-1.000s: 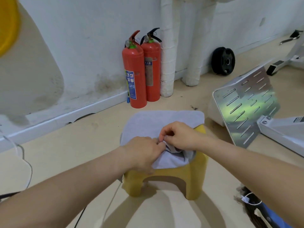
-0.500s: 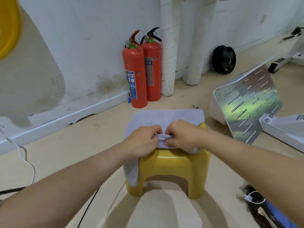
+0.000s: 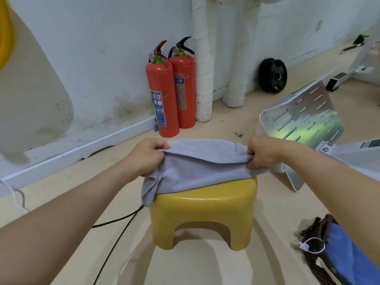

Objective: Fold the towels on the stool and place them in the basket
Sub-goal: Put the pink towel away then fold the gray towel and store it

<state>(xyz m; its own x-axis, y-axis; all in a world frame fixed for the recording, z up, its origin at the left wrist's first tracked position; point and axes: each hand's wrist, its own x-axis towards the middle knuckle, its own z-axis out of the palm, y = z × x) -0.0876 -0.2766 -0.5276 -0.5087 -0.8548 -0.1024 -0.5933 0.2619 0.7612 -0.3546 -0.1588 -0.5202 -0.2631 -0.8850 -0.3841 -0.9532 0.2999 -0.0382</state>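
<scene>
Evidently mid-fold: the left hand (image 3: 148, 156) and right hand (image 3: 262, 153) each pinch an end of the towel (image 3: 201, 169), pulling its edge taut so the layers line up; the rest drapes over the stool (image 3: 203, 210). Extinguishers (image 3: 162, 95) stand behind, with a slotted plate (image 3: 304, 120) near the right hand. What may be the basket (image 3: 337, 258) sits lower right, seemingly unobstructed.

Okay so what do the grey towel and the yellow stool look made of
The grey towel: soft fabric, perhaps microfibre or terry; matte, fuzzy surface that drapes and bunches. The yellow stool: probably moulded plastic; smooth, slightly glossy, rounded one-piece edges.
</scene>
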